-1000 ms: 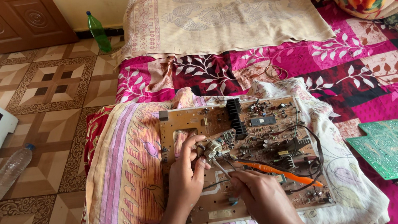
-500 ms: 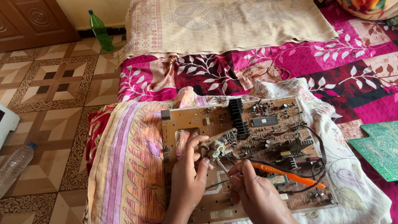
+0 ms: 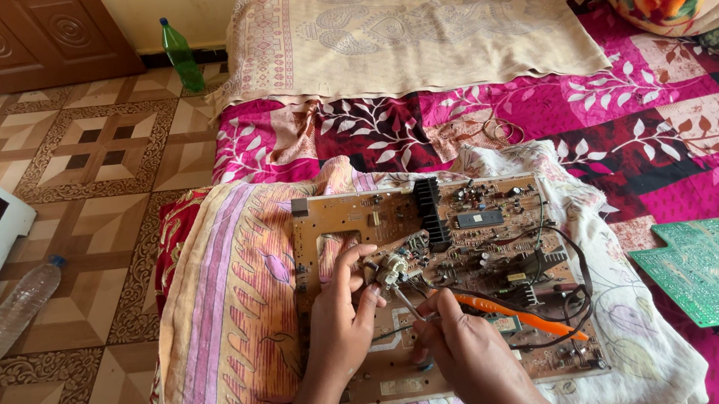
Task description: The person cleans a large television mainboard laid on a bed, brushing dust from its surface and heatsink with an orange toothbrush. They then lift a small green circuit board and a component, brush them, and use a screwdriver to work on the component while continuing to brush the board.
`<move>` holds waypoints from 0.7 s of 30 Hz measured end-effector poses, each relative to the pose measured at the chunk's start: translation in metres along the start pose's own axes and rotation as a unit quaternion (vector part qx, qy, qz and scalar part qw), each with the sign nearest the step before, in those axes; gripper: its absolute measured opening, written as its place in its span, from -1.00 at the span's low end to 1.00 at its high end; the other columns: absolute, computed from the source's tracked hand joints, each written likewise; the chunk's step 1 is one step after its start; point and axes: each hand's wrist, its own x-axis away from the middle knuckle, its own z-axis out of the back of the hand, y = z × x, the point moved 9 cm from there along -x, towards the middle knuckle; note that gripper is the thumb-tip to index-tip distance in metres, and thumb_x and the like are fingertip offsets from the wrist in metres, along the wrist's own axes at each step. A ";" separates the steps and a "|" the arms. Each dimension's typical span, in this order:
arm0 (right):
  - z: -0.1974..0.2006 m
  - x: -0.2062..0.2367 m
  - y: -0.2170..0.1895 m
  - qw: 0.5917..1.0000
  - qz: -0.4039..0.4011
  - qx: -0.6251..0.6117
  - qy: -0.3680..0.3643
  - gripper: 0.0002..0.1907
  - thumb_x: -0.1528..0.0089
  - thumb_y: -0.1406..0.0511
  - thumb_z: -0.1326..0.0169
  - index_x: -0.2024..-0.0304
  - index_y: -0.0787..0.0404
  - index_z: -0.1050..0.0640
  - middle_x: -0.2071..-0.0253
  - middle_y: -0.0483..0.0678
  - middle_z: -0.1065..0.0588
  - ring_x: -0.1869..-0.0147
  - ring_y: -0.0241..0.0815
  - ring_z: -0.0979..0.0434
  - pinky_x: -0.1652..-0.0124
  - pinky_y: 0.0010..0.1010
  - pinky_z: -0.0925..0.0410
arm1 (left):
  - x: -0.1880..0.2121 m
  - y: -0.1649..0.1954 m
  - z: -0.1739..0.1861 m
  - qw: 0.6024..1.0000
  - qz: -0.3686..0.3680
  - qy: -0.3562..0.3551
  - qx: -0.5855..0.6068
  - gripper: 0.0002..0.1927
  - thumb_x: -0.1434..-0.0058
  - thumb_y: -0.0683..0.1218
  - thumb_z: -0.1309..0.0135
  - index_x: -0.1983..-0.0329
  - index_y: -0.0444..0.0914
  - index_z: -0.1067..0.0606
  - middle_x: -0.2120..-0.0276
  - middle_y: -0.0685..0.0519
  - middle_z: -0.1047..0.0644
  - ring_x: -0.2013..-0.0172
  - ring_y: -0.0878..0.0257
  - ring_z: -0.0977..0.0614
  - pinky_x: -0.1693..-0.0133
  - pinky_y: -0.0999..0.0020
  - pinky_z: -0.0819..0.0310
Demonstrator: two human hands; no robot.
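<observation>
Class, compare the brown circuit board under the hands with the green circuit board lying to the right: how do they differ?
The brown circuit board is larger, crowded with components and wires, and rests on a striped cloth. The green circuit board is smaller, shows traces, and lies untouched on the pink bedsheet. Both lie flat.

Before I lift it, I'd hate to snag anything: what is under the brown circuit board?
The brown circuit board lies on a striped pink cloth spread over the floral magenta bedsheet. Whatever sits directly beneath the board is covered and cannot be seen.

Working on a brown circuit board (image 3: 474, 243) laid over striped cloth (image 3: 230, 337): left hand (image 3: 342, 318) pinching a component, right hand (image 3: 466, 358) gripping an orange tool (image 3: 520, 315).
</observation>
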 end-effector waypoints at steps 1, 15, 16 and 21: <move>-0.001 0.001 -0.001 1.000 -0.008 0.003 -0.015 -0.81 -0.35 0.25 0.02 0.05 0.19 -0.37 0.48 0.04 -0.67 0.25 0.04 -0.71 0.24 -0.18 -0.46 | 0.000 0.002 0.000 1.000 -0.009 0.004 0.002 -0.51 -0.33 -0.23 0.01 -0.31 -0.06 -0.31 0.48 -0.06 -0.62 0.41 0.22 -0.73 0.39 0.30 -0.51; 0.026 0.003 -0.031 0.997 0.061 0.040 0.028 -0.75 -0.24 0.21 -0.15 0.10 0.17 -0.50 0.43 0.05 -0.63 0.37 -0.03 -0.66 0.34 -0.24 -0.45 | -0.001 0.000 -0.001 1.000 -0.007 0.002 0.012 -0.52 -0.32 -0.23 0.01 -0.29 -0.05 -0.32 0.45 -0.04 -0.65 0.40 0.25 -0.74 0.40 0.32 -0.53; 0.025 0.003 -0.031 0.998 0.044 0.042 0.010 -0.77 -0.28 0.20 -0.13 0.08 0.16 -0.50 0.47 0.05 -0.62 0.39 -0.07 -0.66 0.33 -0.26 -0.45 | -0.001 0.001 -0.001 1.000 -0.012 0.004 0.014 -0.52 -0.33 -0.23 0.01 -0.29 -0.06 -0.32 0.45 -0.03 -0.65 0.40 0.25 -0.74 0.39 0.33 -0.53; 0.013 0.002 -0.009 0.992 -0.085 -0.043 -0.079 -0.69 -0.33 0.25 0.01 -0.13 0.03 -0.43 0.44 -0.01 -0.67 0.54 -0.14 -0.56 0.49 -0.37 -0.38 | -0.001 -0.002 -0.001 1.000 0.015 -0.004 0.017 -0.50 -0.32 -0.23 0.01 -0.31 -0.04 -0.31 0.49 -0.04 -0.63 0.43 0.23 -0.72 0.40 0.31 -0.49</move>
